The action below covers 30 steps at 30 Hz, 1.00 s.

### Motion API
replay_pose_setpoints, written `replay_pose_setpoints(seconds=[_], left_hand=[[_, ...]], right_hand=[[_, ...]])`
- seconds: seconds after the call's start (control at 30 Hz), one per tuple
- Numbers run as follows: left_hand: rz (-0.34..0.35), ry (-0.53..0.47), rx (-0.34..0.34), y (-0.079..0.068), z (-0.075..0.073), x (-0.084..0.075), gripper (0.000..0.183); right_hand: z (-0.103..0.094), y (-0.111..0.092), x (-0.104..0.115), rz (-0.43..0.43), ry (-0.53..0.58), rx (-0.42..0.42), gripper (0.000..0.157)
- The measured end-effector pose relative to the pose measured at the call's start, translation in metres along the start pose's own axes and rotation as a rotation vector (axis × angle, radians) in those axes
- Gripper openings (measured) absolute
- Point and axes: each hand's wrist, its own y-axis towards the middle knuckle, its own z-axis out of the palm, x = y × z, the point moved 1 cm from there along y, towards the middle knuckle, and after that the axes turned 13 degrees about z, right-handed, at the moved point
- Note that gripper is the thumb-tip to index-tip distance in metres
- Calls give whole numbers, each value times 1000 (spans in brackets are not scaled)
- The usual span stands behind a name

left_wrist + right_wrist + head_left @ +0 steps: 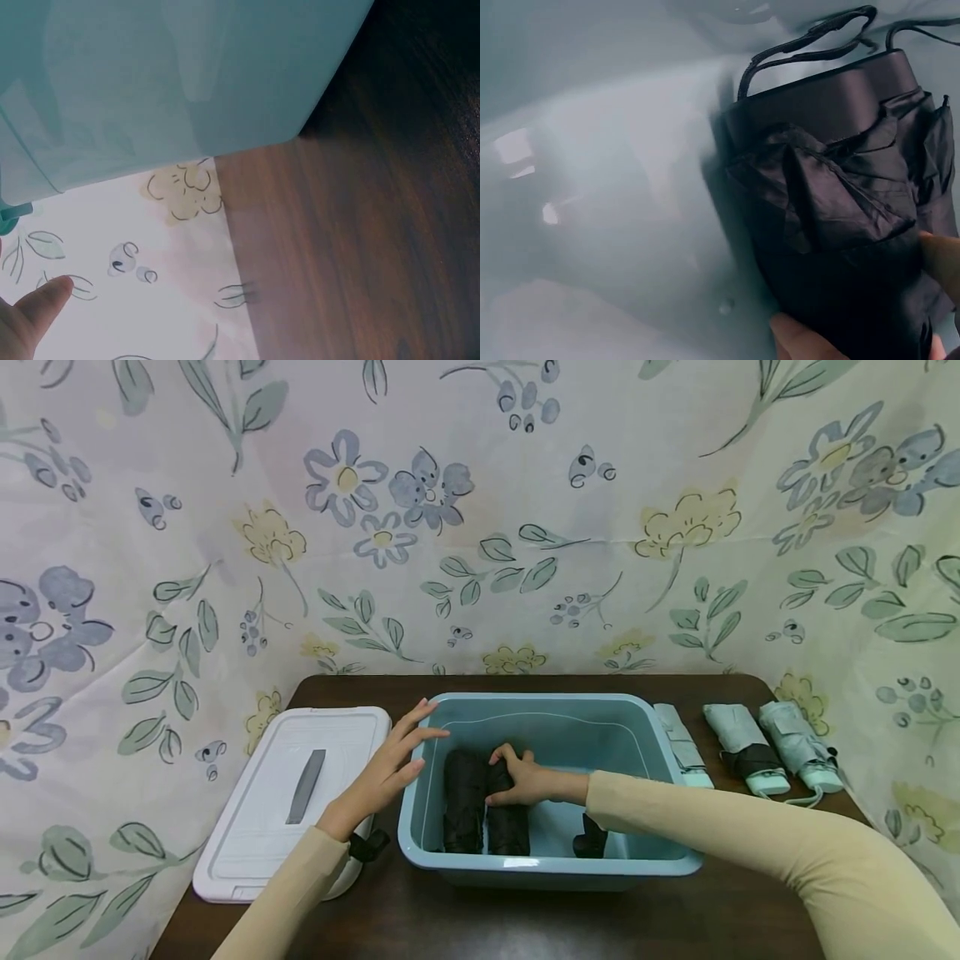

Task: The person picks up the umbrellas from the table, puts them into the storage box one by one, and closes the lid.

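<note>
Two black folding umbrellas lie side by side in a blue bin (615, 752), a left umbrella (463, 802) and a right umbrella (508, 827). My right hand (525, 779) reaches in from above and grips the right umbrella between thumb and fingers. In the right wrist view that black umbrella (832, 277) shows its handle end and a wrist loop, with the other umbrella partly hidden behind it. My left hand (386, 772) hovers by the bin's left rim, fingers spread and holding nothing. One finger (45, 304) of it shows in the left wrist view.
A white lid (255, 810) with a grey handle lies left of the bin. Right of it are three pale green folded umbrellas: one by the bin (681, 743), a middle one (746, 747) and an outer one (798, 743). A floral cloth (480, 635) hangs behind the dark table (525, 918).
</note>
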Motion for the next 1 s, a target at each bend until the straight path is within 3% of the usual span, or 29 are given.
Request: replay_pose_setpoints(seconds=[0.43,1.0], left_hand=[[-11,5,16,0,1,-1,44],[-12,7,18,1,-1,-2,41]], right_hand=[[-18,-4,3,46,-108,158,55],[-47,-23,9,16,-216,220,69]])
